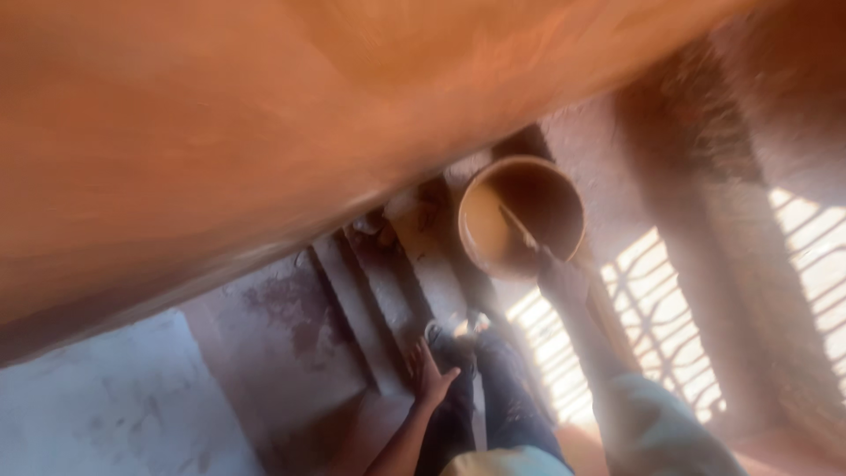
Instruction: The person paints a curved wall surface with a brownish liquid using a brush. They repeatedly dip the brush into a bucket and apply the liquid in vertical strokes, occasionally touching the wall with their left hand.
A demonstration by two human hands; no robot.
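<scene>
A broad orange-brown plastered wall fills the top and left of the view, smooth and blurred by motion. Below it runs the dusty floor, reddish brown, with bright patches of sunlight in a grille pattern falling across it on the right. At lower left lies a pale grey slab, and beside it come grey, stained steps leading down the middle. Now the bucket: round, standing upright on the floor just beyond the steps, holding tan, muddy liquid. A thin stick or tool handle slants across its inside. The right hand, on a light-sleeved arm, reaches to the bucket's near rim with its grip closed about the lower end of that stick. The left hand hangs lower, over the steps, fingers spread apart and holding nothing. Between the arms, dark trousers and the person's feet show, blurred.
</scene>
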